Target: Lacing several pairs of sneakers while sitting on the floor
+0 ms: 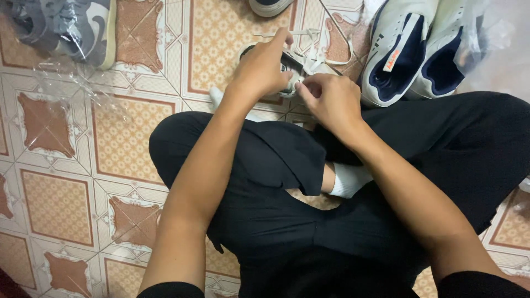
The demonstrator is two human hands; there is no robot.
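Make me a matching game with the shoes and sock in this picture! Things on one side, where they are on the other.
Things:
1. grey shoe
2. white-and-navy pair
3. sock
4. laced shoe

Places:
A. under both hands
B. top left, in clear plastic
C. between the black-trousered legs
D. top right

Pairs: 1-B, 2-D, 3-C, 4-A

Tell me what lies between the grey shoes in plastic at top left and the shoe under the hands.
In the head view, only bare patterned floor tile separates the grey shoes from the laced shoe.
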